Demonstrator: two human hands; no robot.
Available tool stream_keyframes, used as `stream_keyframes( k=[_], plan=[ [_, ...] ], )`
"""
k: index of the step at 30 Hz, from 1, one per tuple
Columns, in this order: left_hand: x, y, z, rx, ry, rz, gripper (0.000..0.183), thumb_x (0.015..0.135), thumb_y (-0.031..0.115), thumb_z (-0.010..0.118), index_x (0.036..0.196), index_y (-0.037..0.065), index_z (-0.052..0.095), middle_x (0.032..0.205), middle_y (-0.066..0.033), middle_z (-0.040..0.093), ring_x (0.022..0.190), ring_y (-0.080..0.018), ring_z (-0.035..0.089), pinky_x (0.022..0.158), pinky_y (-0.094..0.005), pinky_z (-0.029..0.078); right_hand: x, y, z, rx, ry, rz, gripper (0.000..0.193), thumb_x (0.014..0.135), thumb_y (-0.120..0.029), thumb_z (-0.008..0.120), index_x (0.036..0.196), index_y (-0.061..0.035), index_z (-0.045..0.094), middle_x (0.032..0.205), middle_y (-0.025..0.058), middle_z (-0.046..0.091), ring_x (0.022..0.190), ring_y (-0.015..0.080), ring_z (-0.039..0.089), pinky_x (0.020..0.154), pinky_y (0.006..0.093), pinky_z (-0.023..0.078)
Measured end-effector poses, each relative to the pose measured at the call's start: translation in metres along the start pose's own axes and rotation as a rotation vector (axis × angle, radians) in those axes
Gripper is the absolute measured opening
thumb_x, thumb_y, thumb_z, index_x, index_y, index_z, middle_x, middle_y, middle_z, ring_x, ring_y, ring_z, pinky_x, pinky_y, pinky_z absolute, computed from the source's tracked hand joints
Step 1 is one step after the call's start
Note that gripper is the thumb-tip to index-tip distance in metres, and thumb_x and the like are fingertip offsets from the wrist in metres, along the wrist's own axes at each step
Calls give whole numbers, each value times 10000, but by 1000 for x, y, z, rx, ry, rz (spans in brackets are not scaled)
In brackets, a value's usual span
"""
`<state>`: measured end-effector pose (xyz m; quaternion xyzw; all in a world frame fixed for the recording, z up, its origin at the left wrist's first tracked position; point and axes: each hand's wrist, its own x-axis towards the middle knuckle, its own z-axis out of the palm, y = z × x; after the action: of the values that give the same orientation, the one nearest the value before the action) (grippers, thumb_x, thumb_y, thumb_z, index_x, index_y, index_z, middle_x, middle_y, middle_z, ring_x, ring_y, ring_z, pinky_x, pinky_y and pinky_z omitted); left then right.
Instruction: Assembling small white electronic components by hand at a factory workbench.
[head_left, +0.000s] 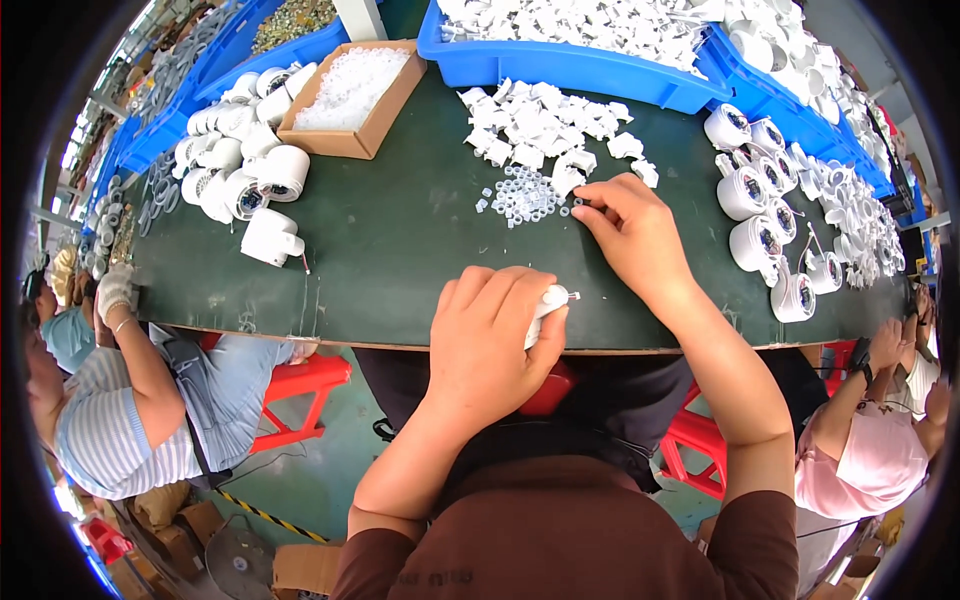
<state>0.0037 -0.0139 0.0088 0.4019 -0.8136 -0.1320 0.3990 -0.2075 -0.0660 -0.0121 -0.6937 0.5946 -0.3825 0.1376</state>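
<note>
My left hand is wrapped round a white plastic housing near the table's front edge. A short wire with a small connector sticks out of its end; my fingers hide most of the housing. Farther forward and to the right, my right hand is closed in a pinch, with a small ring at its fingertips. Just left of those fingertips lies a pile of small translucent rings. White clip-like plastic parts are heaped behind the rings, some right beside my right hand.
Blue bins of white parts line the back. A cardboard box of translucent pieces stands back left, by stacked white housings. More housings lie at right. A co-worker sits left; another person sits right.
</note>
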Motion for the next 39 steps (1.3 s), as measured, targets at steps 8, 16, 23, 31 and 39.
stream_keyframes(
  k=[8,16,23,31,39],
  plan=[
    [-2,2,-8,25,-53,-64,280,798,86,758,1072,88,702,1057,-65,678,902,-288,609,800,-393,502,-7,-11,-16,520,-156,362,117,929,-40,714,1036,-2,683,939,8,670,765,75,593,706,244,474],
    [4,3,-8,5,-106,-68,285,774,65,762,1041,72,663,1069,-72,657,918,-312,604,803,-406,496,-55,-54,-24,920,-304,293,137,940,44,668,1062,21,725,1110,76,647,1014,147,626,904,292,520],
    [0,-4,-2,-33,-40,-47,334,739,50,775,1024,67,602,1093,-97,641,924,-325,605,808,-415,490,-44,-58,-22,1062,-387,488,135,949,-23,696,1074,26,704,998,54,681,989,138,647,903,313,526],
    [-2,-2,5,-23,34,-39,370,726,43,790,1040,82,598,1089,-84,642,927,-309,605,813,-410,471,-49,-60,-12,1059,-367,562,90,953,-41,680,1034,-10,656,997,48,677,985,112,631,858,289,517],
    [-6,-9,13,-33,113,26,357,708,32,808,1002,106,619,985,-60,675,877,-287,607,757,-383,470,-51,-56,-13,1095,-318,565,100,998,-70,624,1071,-18,668,1129,84,711,947,121,642,856,289,530]
  ],
)
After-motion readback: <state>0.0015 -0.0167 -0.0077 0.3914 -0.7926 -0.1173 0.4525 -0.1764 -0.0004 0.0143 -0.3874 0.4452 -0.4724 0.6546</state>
